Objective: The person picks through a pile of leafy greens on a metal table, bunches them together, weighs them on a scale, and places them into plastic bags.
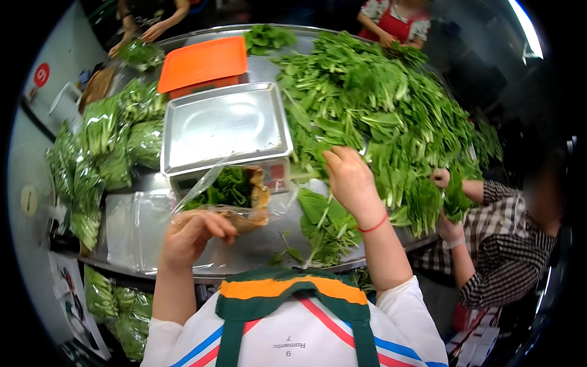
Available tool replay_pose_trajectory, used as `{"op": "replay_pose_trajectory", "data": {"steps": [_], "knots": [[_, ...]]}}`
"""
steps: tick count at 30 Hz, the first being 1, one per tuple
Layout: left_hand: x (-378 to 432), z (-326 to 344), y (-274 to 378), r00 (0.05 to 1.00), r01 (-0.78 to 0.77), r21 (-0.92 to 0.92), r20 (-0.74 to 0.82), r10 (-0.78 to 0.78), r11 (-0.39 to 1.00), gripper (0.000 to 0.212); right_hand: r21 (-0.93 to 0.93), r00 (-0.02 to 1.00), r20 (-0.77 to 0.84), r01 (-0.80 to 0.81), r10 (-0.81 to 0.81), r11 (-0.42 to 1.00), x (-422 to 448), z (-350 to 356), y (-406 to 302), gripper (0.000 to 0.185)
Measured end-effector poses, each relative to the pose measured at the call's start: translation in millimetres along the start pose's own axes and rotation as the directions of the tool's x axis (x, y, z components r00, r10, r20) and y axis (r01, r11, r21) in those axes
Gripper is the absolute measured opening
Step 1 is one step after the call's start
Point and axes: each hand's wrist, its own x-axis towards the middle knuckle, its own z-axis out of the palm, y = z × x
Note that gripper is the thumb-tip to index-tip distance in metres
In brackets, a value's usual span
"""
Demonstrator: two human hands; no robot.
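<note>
My left hand (197,234) holds the near side of a clear plastic bag (279,206), its fingers curled over the film. Dark green leaves (224,188) show inside, against a brown, ragged-edged curved piece (259,192) whose material I cannot make out. To the right, my right hand (351,179) is over the near edge of a large heap of leafy greens (380,96), fingers bent down; the leaves behind them hide whether they grip anything. Loose leaves and stems (328,225) lie below that wrist. Just beyond the bag, a metal tray (224,128) sits on a scale (275,176).
An orange lidded container (204,64) stands behind the tray. Bagged greens (101,133) crowd the left side, with flat plastic bags (137,229) nearer me. A co-worker in checks (495,229) handles greens at right; two others work across the metal table (220,264).
</note>
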Motion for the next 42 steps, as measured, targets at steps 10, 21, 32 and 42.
{"op": "replay_pose_trajectory", "data": {"steps": [10,21,32,42], "knots": [[8,-1,1,0.988,-0.036,0.019,0.151,0.032,0.999,0.039,0.428,0.897,0.116,0.343,-0.427,0.836,9,-6,-62,0.024],[9,3,13,0.917,0.212,-0.398,0.396,-0.041,0.892,0.047,0.453,0.893,-0.16,0.445,-0.42,0.773,20,-30,-43,0.01],[16,-2,-21,0.976,0.181,0.06,0.115,-0.186,0.982,0.045,0.4,0.927,-0.049,0.359,-0.371,0.843,9,-66,-35,0.01],[26,9,-14,0.969,0.155,0.166,0.168,-0.183,0.974,0.039,0.601,0.565,-0.696,0.122,0.443,0.79,6,-104,49,0.01]]}}
